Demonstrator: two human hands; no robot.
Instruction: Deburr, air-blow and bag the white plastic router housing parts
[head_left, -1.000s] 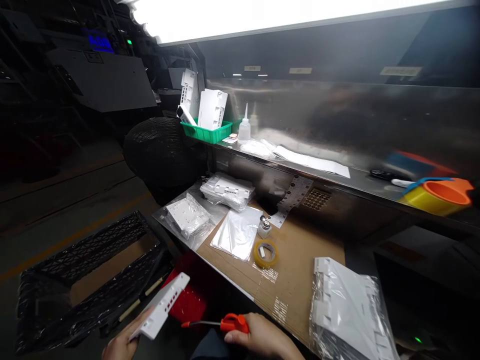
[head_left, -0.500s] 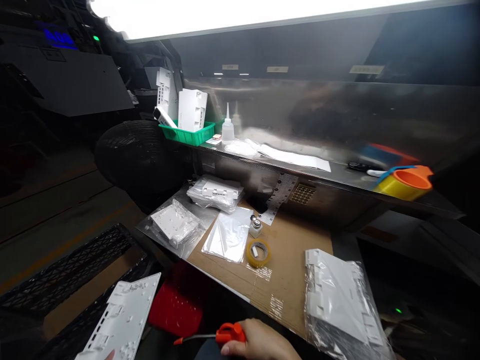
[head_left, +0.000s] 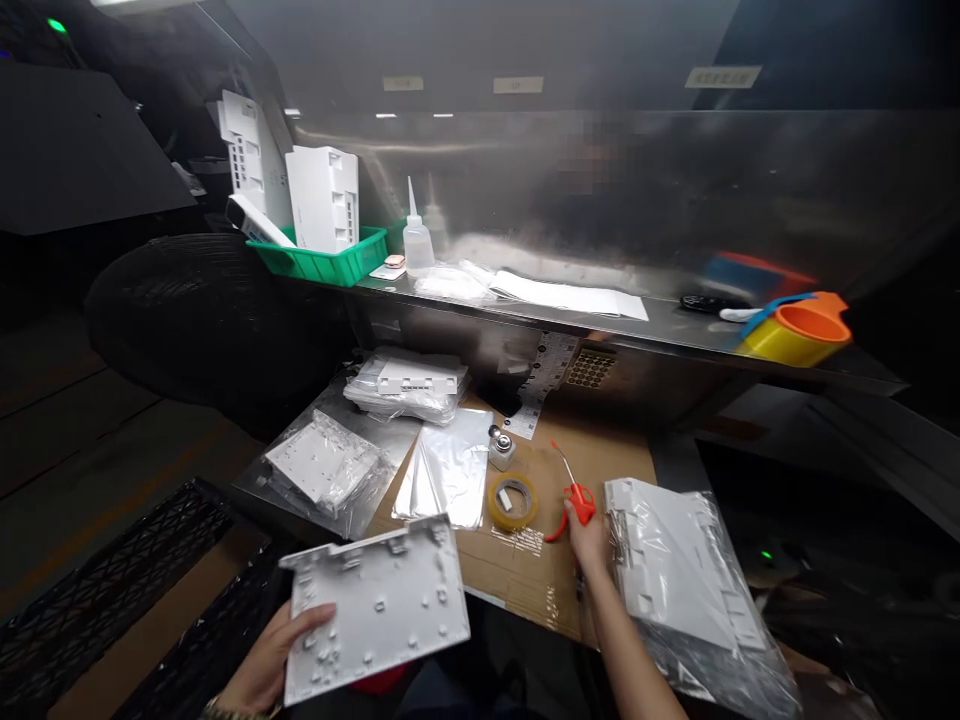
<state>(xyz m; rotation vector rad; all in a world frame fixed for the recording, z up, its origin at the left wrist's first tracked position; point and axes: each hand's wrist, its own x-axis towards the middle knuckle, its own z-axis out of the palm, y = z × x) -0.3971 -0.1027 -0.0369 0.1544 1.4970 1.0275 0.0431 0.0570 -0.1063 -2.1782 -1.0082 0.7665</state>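
Status: judged from the layout, the work is partway. The white panel (head_left: 379, 600) is in your left hand (head_left: 262, 655), above the near edge of the bench, and is bare of film. Your left thumb presses its studded face; the supporting fingers are hidden behind it. Your right hand (head_left: 590, 545) has its fingers wrapped around the red air gun (head_left: 580, 502), over the cardboard sheet (head_left: 517, 570); firmness of grip cannot be told.

Done: the right-hand panel (head_left: 686, 565) and the left-hand panel (head_left: 319, 462) are in clear bags. Left, apparently: the panel you hold.

Containers:
- The green tray (head_left: 330, 268) holds white housings, two of them on end.
- The black crate (head_left: 112, 562) shows brown board inside.
- The nozzle bottle (head_left: 418, 245) stands upright; its fill level is unclear.
- The capped jar (head_left: 501, 452) stands beside the tape roll (head_left: 526, 517); its contents cannot be told.
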